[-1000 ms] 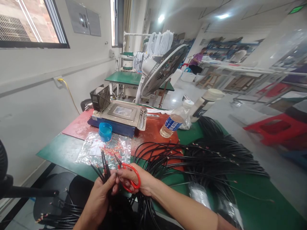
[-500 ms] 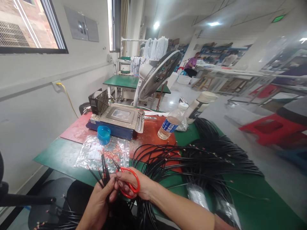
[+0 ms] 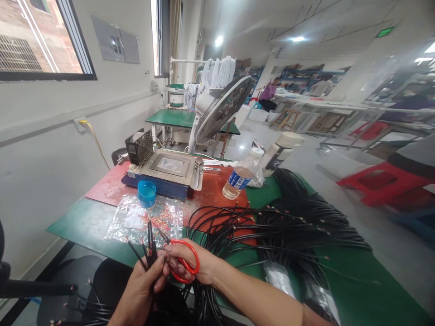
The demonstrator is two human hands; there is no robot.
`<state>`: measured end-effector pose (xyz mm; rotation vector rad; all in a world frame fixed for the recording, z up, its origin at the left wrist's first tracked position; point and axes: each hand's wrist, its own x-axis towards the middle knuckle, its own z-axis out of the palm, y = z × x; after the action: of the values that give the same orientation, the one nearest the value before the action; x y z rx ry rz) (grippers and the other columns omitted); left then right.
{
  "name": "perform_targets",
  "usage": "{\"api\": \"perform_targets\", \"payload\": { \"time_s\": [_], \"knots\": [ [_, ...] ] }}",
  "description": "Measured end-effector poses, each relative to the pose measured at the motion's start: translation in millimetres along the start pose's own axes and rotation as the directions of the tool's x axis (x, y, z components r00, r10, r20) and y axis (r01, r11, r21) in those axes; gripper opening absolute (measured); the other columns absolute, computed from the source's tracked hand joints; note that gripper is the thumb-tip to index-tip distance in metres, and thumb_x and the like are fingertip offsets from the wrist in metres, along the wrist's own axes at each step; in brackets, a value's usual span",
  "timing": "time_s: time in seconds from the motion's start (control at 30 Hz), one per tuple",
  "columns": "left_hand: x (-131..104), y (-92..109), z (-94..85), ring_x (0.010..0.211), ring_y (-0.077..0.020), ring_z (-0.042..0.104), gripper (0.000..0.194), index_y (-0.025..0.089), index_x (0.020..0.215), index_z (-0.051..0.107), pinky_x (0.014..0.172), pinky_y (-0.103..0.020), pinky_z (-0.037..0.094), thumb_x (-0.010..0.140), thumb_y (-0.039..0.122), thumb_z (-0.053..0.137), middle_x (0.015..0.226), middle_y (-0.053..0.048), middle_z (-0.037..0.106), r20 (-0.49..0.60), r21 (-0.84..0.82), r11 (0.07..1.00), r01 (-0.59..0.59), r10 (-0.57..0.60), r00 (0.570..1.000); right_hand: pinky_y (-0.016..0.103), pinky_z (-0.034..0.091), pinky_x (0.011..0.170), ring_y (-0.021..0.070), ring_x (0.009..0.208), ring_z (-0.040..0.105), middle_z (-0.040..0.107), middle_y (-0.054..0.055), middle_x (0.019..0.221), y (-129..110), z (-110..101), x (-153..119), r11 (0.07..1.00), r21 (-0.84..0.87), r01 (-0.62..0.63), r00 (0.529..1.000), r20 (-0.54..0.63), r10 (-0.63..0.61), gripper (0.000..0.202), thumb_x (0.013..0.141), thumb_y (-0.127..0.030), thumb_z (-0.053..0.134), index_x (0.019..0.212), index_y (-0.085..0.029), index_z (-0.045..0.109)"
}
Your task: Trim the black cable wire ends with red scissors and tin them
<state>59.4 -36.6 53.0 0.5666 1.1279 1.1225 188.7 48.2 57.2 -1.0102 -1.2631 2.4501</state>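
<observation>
My left hand (image 3: pixel 146 280) is closed round a bunch of black cables (image 3: pixel 151 244), whose stripped ends point up with small red and pale wires showing. In my right hand (image 3: pixel 181 260) are red-handled scissors (image 3: pixel 194 258), their blades aimed up and left beside the cable ends. The fingertips of both hands meet near the bunch. Under the blades' far side lies a clear plastic bag (image 3: pixel 115 226) strewn with red and yellow clippings (image 3: pixel 161 220). A blue round tub (image 3: pixel 147 194) stands at the bag's back edge.
A heated metal plate unit (image 3: pixel 170 165) with a small fan (image 3: pixel 140 148) sits behind the tub. A plastic bottle (image 3: pixel 238 179) stands right of it. Black cable coils (image 3: pixel 306 222) cover the right of the green table (image 3: pixel 384 280). A large fan (image 3: pixel 224 108) stands beyond.
The view has shifted slightly. Both hands keep almost the same place, still holding the cables and the scissors.
</observation>
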Motion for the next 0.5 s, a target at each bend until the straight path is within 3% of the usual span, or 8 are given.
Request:
{"api": "perform_targets", "payload": {
  "time_s": [0.13,0.3,0.5],
  "knots": [
    [2,-5,-5.5,0.04,-0.0067,0.024,0.035,0.018,0.061,0.058,0.04,-0.023,0.019,0.079,0.048,0.056,0.044,0.006,0.034,0.02,0.032,0.999,0.005,-0.005,1.0,0.012,0.021,0.028,0.0015,0.031,0.035,0.042,-0.006,0.041,-7,3,-3,0.997,0.032,-0.066,0.997,-0.026,0.067,0.041,0.073,-0.045,0.062,0.051,-0.013,0.049],
    [3,-4,-2.0,0.039,-0.0061,0.024,0.036,0.018,0.061,0.058,0.039,-0.023,0.019,0.075,0.051,0.06,0.042,0.007,0.035,-0.033,0.021,1.0,-0.002,0.002,0.999,0.012,0.021,0.027,0.0017,0.031,0.035,0.043,-0.006,0.041,-8,5,-4,0.998,0.025,-0.063,0.997,-0.045,0.065,0.041,0.071,-0.047,0.064,0.054,-0.011,0.054],
    [3,-1,2.4,0.038,-0.0064,0.026,0.033,0.02,0.064,0.055,0.041,-0.023,0.024,0.077,0.05,0.058,0.044,0.007,0.037,-0.031,-0.019,1.0,-0.017,0.017,0.999,0.016,0.02,0.027,0.004,0.028,0.035,0.043,-0.005,0.039,3,1,2,0.994,0.022,0.108,0.993,-0.057,-0.107,0.052,0.072,-0.06,0.06,0.057,-0.011,0.057]
  ]
}}
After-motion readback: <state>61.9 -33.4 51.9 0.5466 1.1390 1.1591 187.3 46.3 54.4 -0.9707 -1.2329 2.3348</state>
